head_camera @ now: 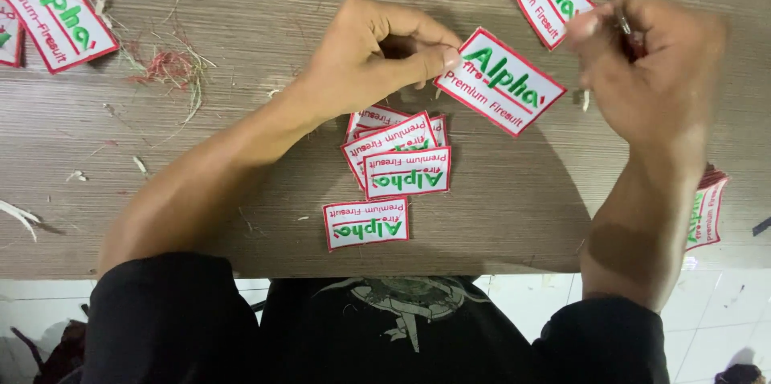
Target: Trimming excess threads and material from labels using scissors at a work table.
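Head view: left hand [365, 55] pinches patch [499, 80]; right hand [654, 71] raised.

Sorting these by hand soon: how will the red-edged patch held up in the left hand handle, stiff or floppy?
Probably fairly stiff: the patch stays flat though the left hand pinches only one edge. Likely light, since fingertips alone carry it. Flat, so it shouldn't roll.
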